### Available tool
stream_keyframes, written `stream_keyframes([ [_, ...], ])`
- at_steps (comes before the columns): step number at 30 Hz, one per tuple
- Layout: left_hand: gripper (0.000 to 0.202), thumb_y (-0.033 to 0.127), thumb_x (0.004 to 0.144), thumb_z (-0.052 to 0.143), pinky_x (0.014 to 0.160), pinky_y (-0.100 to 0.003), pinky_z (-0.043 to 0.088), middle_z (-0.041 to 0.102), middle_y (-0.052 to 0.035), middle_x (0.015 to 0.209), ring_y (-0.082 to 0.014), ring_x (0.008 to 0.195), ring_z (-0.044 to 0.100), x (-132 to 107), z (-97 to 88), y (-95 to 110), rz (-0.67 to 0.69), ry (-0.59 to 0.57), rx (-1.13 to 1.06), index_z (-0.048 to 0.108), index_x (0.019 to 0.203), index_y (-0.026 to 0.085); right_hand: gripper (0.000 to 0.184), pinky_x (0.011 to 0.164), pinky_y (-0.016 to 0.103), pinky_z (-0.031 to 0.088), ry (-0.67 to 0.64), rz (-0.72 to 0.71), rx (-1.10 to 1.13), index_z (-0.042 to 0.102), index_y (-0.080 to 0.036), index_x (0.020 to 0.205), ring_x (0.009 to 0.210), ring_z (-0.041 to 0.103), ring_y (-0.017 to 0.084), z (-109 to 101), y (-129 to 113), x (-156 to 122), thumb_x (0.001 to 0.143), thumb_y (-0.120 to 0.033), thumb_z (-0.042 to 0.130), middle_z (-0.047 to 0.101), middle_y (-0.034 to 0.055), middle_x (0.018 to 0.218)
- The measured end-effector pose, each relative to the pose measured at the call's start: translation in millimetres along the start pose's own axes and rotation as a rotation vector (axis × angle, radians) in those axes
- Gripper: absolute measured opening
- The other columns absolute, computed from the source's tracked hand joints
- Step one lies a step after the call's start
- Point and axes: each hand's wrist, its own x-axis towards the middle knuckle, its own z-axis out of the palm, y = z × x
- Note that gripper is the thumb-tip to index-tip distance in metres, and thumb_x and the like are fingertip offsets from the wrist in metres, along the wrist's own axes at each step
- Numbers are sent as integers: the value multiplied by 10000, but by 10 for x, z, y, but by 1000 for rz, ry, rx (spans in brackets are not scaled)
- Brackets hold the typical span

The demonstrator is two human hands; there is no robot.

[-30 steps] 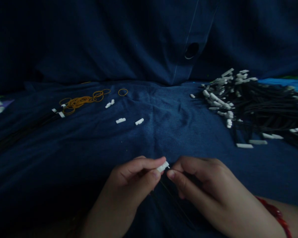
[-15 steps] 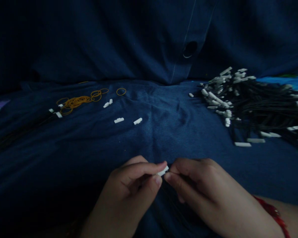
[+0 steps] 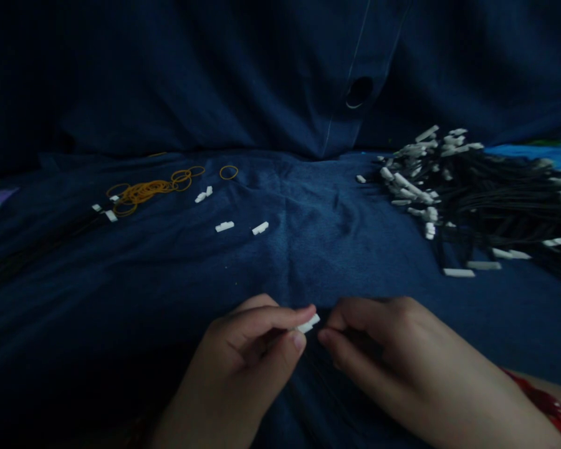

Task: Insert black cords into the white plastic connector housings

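Note:
Between the thumb and index finger of my left hand (image 3: 247, 355) is a small white plastic connector (image 3: 311, 322), its right end sticking out past the fingertips. Just to the right, my right hand (image 3: 383, 349) is closed in a pinch, a small gap away from the connector. What those fingertips hold, if anything, is too small and dark to make out. Faint black strands hang below the hands in shadow. Beyond them on the cloth lie a white connector (image 3: 260, 228), another white connector (image 3: 224, 226) and two touching white bits (image 3: 204, 194).
A heap of black cords with white ends (image 3: 477, 193) spreads over the right side of the blue cloth (image 3: 168, 262). Orange rubber bands (image 3: 149, 190) are piled at the left, beside a bundle of black cords (image 3: 42, 246) with white tips. Dark blue fabric rises behind.
My right hand has moved slightly to the right, widening the gap to the white connector. My left hand stays almost still with the connector in its pinch.

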Motion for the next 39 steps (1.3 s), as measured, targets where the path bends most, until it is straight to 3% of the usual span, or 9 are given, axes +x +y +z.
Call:
stream_keyframes([
  [8, 237, 281, 765, 546, 544, -194, 413, 631, 27, 808, -126, 700, 544, 14, -12, -18, -1, -1, -16, 637, 973, 349, 206, 479, 192, 279, 26, -70, 141, 502, -185, 654, 503, 435, 58, 8, 6, 58, 841, -221, 423, 499, -45, 565],
  [22, 212, 279, 762, 545, 569, -206, 423, 634, 20, 868, -142, 784, 549, 18, -21, 40, -3, -39, -14, 653, 938, 322, 200, 514, 188, 296, 50, -128, 207, 503, -161, 671, 536, 441, 59, 61, 1, 51, 847, -180, 409, 494, -35, 592],
  [28, 170, 277, 752, 571, 673, -219, 404, 637, 28, 825, -126, 762, 538, 23, -27, 11, -87, -16, -141, 673, 885, 304, 154, 534, 208, 308, 39, -135, 48, 499, -172, 701, 579, 474, 90, 18, -7, 50, 827, -171, 410, 519, -17, 632],
  [34, 159, 284, 755, 566, 694, -259, 380, 597, 15, 732, -138, 748, 502, 34, -24, -4, -168, -10, -349, 673, 871, 270, 48, 549, 248, 313, 318, -348, -244, 504, -181, 761, 606, 458, 134, -33, 97, -19, 796, -189, 472, 515, 8, 666],
  [36, 155, 278, 749, 572, 705, -264, 372, 590, 13, 724, -139, 747, 499, 42, -22, 13, -161, 2, -369, 677, 862, 262, 104, 521, 236, 312, 253, -335, -204, 510, -195, 762, 563, 461, 120, -54, 113, -50, 804, -141, 432, 519, -7, 639],
  [39, 154, 265, 740, 580, 707, -264, 363, 597, 11, 725, -135, 737, 501, 54, -21, 32, -154, 14, -385, 682, 855, 260, 230, 514, 193, 353, 32, -208, -35, 563, -243, 770, 555, 521, 84, -81, 114, -88, 733, -57, 432, 576, -52, 658],
])
